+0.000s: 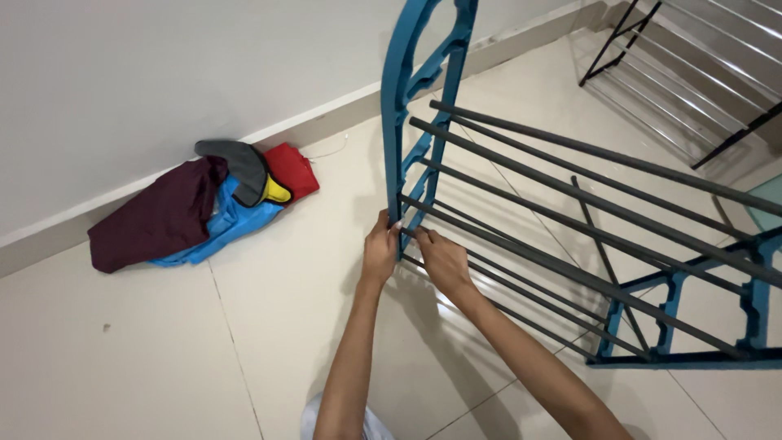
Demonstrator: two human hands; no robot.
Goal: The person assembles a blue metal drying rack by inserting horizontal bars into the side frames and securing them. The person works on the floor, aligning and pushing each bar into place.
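The blue plastic rack frame with grey rods [423,122] is gripped low down — left hand [380,248] on its upright, right hand [442,259] closed around a rod just beside.

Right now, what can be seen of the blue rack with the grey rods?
The blue rack looks like plastic: two openwork blue end frames joined by long, round grey rods in several rows. The near frame stands upright on the pale tiled floor, its top cut off by the picture's edge; the far frame sits at the right. One thinner rod lies slanted across the rest. The left hand grips the near frame's lower part, and the right hand holds a rod end beside it.
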